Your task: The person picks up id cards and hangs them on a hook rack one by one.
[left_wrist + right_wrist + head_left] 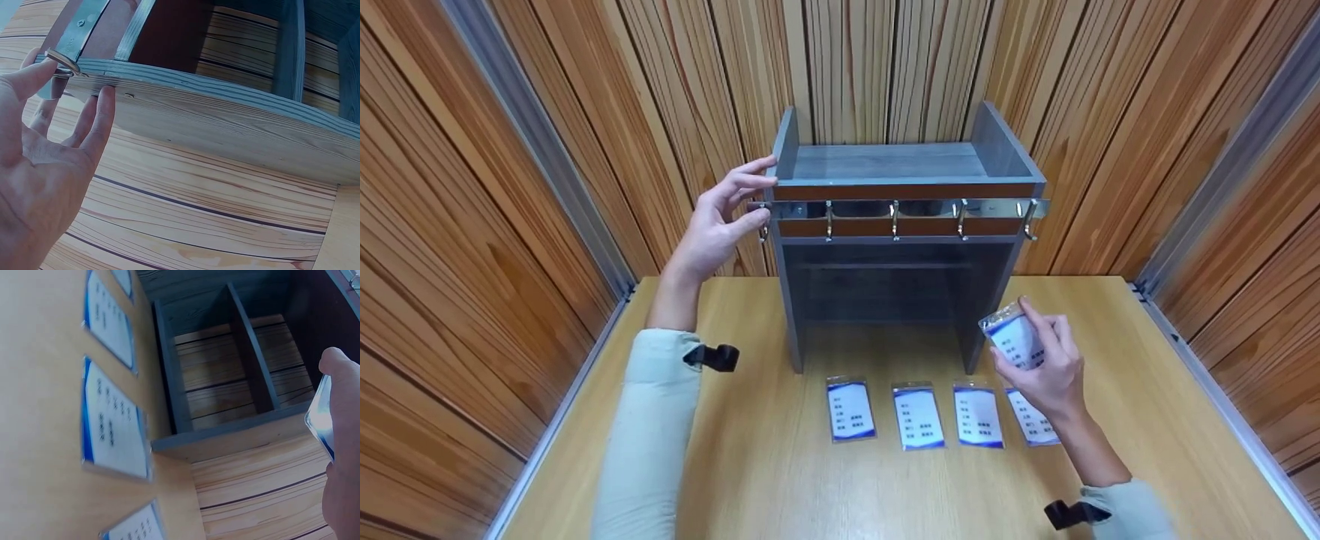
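A small grey wooden shelf unit (885,161) stands on the table, with a metal hook rail (862,208) across its front. My left hand (720,217) is at its left side. In the left wrist view, the fingertips touch the side panel (225,124) and the thumb lies on the end hook (63,61). My right hand (1048,367) pinches a clear-sleeved badge card (1015,334) beside the unit's right leg; the card's lower part is hidden by fingers. Several similar badge cards (919,416) lie in a row in front, the rightmost partly behind my right wrist.
The wooden table (750,472) extends around the unit. Wood-panelled walls (660,97) enclose it at the back and sides, with metal strips (556,420) along the table's edges. Inside the unit are shelf boards (250,349), seen in the right wrist view.
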The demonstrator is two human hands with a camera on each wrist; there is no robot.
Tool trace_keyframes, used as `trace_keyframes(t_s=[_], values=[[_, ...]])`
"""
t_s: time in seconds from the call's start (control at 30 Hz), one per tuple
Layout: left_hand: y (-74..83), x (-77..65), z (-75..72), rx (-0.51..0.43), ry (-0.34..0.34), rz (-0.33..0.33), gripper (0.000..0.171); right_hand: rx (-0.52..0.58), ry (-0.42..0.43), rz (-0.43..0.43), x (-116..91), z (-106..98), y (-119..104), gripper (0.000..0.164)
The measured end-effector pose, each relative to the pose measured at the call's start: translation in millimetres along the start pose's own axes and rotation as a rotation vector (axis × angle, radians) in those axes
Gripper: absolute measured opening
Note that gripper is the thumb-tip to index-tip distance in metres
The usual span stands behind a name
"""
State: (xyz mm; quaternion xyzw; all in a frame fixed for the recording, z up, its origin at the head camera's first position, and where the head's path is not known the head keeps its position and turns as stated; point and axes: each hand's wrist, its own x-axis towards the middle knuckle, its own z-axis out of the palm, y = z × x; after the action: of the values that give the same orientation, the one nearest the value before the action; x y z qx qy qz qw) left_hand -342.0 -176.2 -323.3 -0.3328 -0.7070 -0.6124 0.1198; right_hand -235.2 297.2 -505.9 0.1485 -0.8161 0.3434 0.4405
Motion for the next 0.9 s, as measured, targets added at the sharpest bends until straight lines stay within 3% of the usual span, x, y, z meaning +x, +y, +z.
trace_keyframes(t_s=[0.67, 0.9], values=[[-2.0, -2.2, -2.1, 0.010, -0.003, 0.007, 0.036, 0.095, 0.187, 0.026, 29, 16, -31, 0.079], [0.3, -0.3, -2.6, 0.013, -0.004, -0.001, 0.036, 0.150, 0.280, 0.018, 50, 15, -42, 0.078]])
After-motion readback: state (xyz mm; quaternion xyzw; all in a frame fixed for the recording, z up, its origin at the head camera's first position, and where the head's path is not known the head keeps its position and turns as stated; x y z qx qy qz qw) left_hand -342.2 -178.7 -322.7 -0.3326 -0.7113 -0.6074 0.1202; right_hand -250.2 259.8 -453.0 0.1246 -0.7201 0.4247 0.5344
